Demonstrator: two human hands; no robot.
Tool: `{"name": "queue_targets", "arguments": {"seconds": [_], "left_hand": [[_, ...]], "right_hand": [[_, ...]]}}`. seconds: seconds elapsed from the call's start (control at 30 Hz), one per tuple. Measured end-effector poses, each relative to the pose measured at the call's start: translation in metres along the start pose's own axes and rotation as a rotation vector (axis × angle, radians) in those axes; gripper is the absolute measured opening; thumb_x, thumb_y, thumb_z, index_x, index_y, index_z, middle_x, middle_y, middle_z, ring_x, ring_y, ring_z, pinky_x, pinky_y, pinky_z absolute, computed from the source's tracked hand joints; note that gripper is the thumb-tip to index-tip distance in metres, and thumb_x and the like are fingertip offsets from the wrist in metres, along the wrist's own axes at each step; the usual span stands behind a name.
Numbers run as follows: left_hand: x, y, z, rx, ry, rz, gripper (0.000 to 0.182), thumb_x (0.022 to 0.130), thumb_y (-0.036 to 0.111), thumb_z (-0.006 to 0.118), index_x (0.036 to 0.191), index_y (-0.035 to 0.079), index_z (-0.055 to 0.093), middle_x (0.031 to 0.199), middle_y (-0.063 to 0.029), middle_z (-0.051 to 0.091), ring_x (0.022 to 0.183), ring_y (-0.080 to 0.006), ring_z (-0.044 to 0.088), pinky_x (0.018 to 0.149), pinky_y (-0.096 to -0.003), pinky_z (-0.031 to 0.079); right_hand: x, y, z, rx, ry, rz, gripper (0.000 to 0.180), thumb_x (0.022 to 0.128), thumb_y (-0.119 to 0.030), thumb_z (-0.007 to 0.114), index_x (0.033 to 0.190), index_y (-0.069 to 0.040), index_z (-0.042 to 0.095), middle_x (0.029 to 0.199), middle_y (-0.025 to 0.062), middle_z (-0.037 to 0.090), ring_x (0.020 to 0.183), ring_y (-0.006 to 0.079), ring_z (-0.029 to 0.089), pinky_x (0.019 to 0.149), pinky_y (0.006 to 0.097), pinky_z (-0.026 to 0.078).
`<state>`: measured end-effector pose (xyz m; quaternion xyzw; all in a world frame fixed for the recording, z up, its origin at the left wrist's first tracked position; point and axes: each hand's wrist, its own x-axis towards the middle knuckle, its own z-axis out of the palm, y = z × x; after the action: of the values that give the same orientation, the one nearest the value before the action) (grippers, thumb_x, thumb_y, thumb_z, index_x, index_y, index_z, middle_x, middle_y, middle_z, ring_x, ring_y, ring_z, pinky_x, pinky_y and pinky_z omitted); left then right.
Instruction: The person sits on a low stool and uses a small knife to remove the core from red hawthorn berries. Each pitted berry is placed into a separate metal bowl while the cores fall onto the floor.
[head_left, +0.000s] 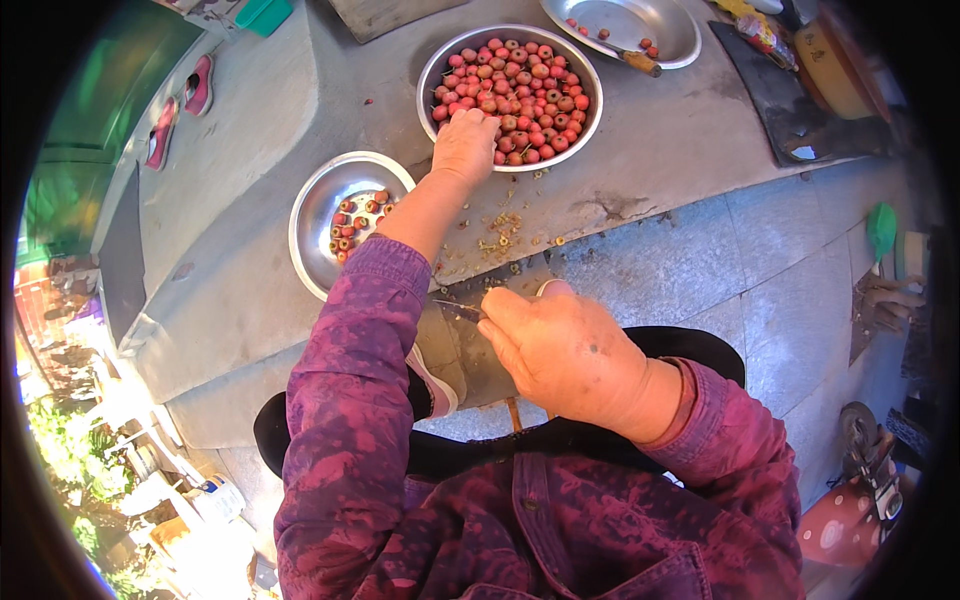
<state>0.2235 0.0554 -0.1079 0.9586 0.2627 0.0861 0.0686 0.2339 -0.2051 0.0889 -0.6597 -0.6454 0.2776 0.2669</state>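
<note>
My left hand (466, 146) reaches over the near left rim of a large metal basin (598, 112) full of small red fruits (517, 90) that look like hawthorns. Its fingertips touch the fruits; whether they grip one cannot be told. In front of my lap, my right hand (566, 352) is closed around a small knife, whose blade (457, 307) points left. A smaller metal bowl (301, 232), partly behind my left forearm, holds several red fruits (343, 231) with cut ends. Bits of trimmings (501, 229) lie on the concrete ledge between the basin and my right hand.
Another metal basin (675, 30) at the top holds a few fruits, with a wooden-handled tool (641, 62) across its rim. A dark board (765, 97) lies at the upper right. Pink shoes (199, 85) stand at the upper left. The ledge's edge runs before my knees.
</note>
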Motion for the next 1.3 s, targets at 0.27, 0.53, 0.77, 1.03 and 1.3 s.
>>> {"name": "queue_targets", "arguments": {"seconds": [0.27, 0.53, 0.77, 1.03, 1.3], "left_hand": [[0.005, 0.001, -0.002, 0.011, -0.039, -0.021, 0.024, 0.081, 0.014, 0.065, 0.104, 0.009, 0.065, 0.102, -0.0119, 0.064, 0.101, -0.0301, 0.060, 0.086, -0.0435, 0.048], [-0.029, -0.003, -0.049, -1.349, -0.019, -0.412, 0.027, 0.091, 0.013, 0.064, 0.116, 0.003, 0.061, 0.106, -0.0076, 0.064, 0.093, -0.0141, 0.059, 0.083, -0.0282, 0.049], [-0.130, -0.004, -0.154, -1.887, -0.192, -0.437, 0.020, 0.096, 0.010, 0.053, 0.116, 0.003, 0.054, 0.107, -0.0084, 0.060, 0.091, -0.0155, 0.056, 0.084, -0.0275, 0.046], [-0.219, 0.031, -0.201, -2.019, -0.148, -0.574, 0.024, 0.097, 0.012, 0.054, 0.119, 0.003, 0.055, 0.104, -0.0052, 0.058, 0.089, -0.0142, 0.056, 0.078, -0.0265, 0.047], [-0.229, 0.037, -0.205, -1.987, -0.097, -0.498, 0.026, 0.100, 0.020, 0.056, 0.120, 0.003, 0.056, 0.103, -0.0030, 0.057, 0.088, -0.0132, 0.056, 0.078, -0.0251, 0.046]], "right_hand": [[0.005, 0.002, 0.003, 0.094, 0.014, -0.014, 0.015, 0.090, -0.012, 0.061, 0.085, -0.005, 0.049, 0.060, 0.0186, 0.053, 0.057, 0.0424, 0.055, 0.050, 0.0486, 0.044], [0.010, 0.004, 0.005, 0.077, 0.032, 0.037, 0.016, 0.096, -0.020, 0.053, 0.092, -0.005, 0.050, 0.066, 0.0208, 0.061, 0.064, 0.0430, 0.062, 0.057, 0.0523, 0.048], [0.017, 0.000, 0.001, 0.097, 0.139, 0.010, 0.018, 0.095, -0.018, 0.056, 0.088, -0.002, 0.050, 0.071, 0.0251, 0.059, 0.071, 0.0479, 0.058, 0.060, 0.0537, 0.045], [0.020, -0.014, 0.015, -0.023, 0.062, -0.078, 0.017, 0.095, -0.018, 0.056, 0.088, -0.003, 0.052, 0.072, 0.0240, 0.060, 0.072, 0.0469, 0.059, 0.061, 0.0536, 0.045], [0.023, -0.022, 0.025, -0.120, 0.076, -0.133, 0.016, 0.094, -0.020, 0.058, 0.089, -0.005, 0.053, 0.070, 0.0206, 0.061, 0.070, 0.0434, 0.062, 0.060, 0.0519, 0.047]]}}
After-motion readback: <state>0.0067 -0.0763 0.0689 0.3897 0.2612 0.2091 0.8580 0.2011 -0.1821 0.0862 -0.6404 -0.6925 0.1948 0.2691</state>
